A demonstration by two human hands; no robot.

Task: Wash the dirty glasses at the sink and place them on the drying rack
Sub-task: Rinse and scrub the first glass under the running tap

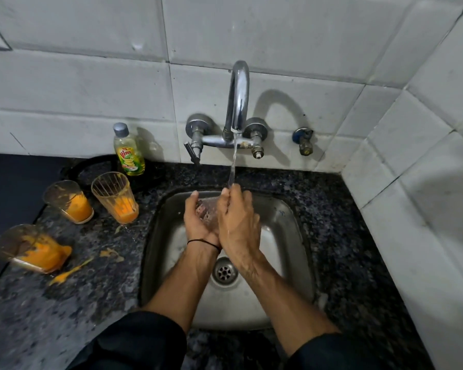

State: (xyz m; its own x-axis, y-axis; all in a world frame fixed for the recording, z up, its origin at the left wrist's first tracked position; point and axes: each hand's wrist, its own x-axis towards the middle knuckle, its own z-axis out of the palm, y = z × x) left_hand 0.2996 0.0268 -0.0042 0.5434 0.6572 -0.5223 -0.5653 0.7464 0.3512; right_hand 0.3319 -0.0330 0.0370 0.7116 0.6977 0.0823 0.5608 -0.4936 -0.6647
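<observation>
The person is cupping the glass between both hands, left fingers grasping it, right hand covering it, rim toward 12 o'clock under the tap stream.

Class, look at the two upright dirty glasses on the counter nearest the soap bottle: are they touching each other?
Apart. The head view shows a strip of dark counter between the left glass and the right glass, from rims to bases.

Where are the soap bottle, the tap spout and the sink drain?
soap bottle (129, 156), head view, on its printed label.
tap spout (239, 102), head view, on the chrome neck.
sink drain (224, 272), head view, on the slotted strainer.
</observation>
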